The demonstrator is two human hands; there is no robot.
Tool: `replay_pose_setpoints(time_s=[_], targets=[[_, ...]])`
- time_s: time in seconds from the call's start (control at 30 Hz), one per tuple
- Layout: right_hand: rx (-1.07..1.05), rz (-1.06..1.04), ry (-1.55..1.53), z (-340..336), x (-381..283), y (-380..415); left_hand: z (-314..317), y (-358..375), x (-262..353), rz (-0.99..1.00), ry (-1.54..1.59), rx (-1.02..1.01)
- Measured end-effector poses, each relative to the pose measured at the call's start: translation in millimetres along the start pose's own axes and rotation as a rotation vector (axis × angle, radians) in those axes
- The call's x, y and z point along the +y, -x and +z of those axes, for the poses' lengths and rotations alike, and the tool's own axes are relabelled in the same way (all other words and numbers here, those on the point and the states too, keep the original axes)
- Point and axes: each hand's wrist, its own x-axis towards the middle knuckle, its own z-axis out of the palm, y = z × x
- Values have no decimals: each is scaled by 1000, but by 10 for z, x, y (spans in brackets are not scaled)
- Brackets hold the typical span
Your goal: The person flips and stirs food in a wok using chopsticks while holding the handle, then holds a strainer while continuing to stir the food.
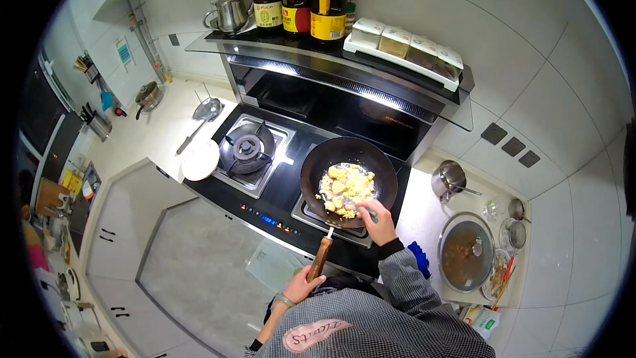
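Observation:
A dark wok (383, 176) sits on the right burner, with yellow cooked pieces (348, 184) that look like egg in its middle. My left hand (303, 286) is wrapped round the wok's wooden handle (320, 260), near its lower end. Over the wok's lower right rim, my right hand (377, 221) is closed on a small utensil, of which a green part (373, 216) shows; its far end reaches among the yellow pieces and is hard to make out.
Left of the wok is a bare burner (247, 148), with a white plate (200, 160) beside it. Sauce bottles (329, 6) line the hood shelf. To the right stand a steel pot (449, 179) and a large lidded pan (466, 252); a blue cloth (419, 258) lies near my right sleeve.

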Motion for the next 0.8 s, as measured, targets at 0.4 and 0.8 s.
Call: replay_pose_setpoints(time_s=[0.4,0.8], targets=[[81,46,-68,28,146,121,-4,-4,-27,-25,-2,-21],[59,-69,52,170,319,-58,26,-23,-103,-14,18,-24]])
